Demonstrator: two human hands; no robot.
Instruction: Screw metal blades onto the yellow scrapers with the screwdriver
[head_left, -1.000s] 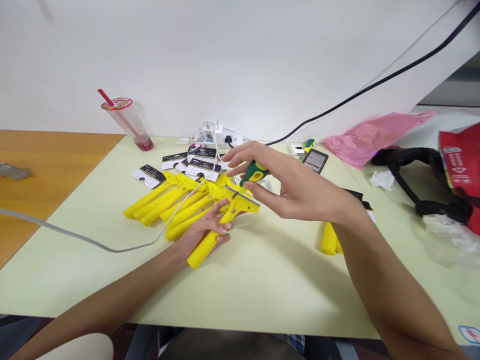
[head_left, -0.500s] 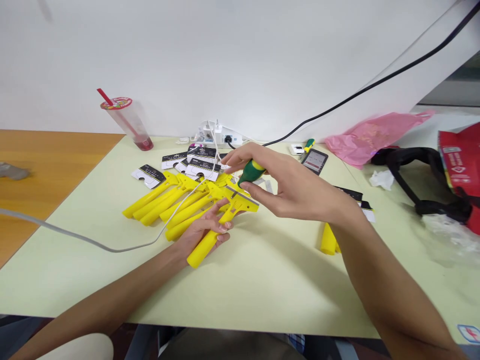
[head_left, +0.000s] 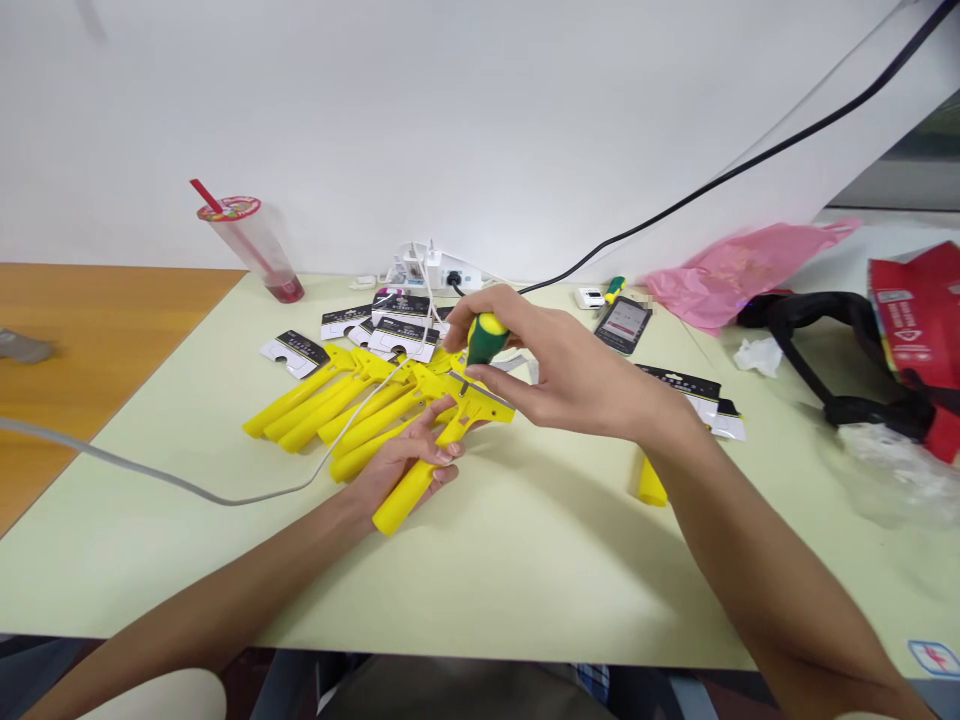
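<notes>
The yellow scraper [head_left: 457,430] is positioned over the table [head_left: 510,580], tilted, its handle gripped in the left hand [head_left: 405,458]. The right hand [head_left: 562,365] grasps the green-and-yellow screwdriver [head_left: 485,342] above the scraper's head. Further scrapers [head_left: 319,403] lie alongside; printed cards [head_left: 409,332] lie behind.

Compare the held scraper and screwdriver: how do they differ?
The scraper is mostly yellow; the screwdriver has a green-and-yellow handle.
The scraper has a wide head; the screwdriver, a thin shaft.
The scraper slants across the left hand; the screwdriver points down from the right hand.
Both are held and show yellow.
</notes>
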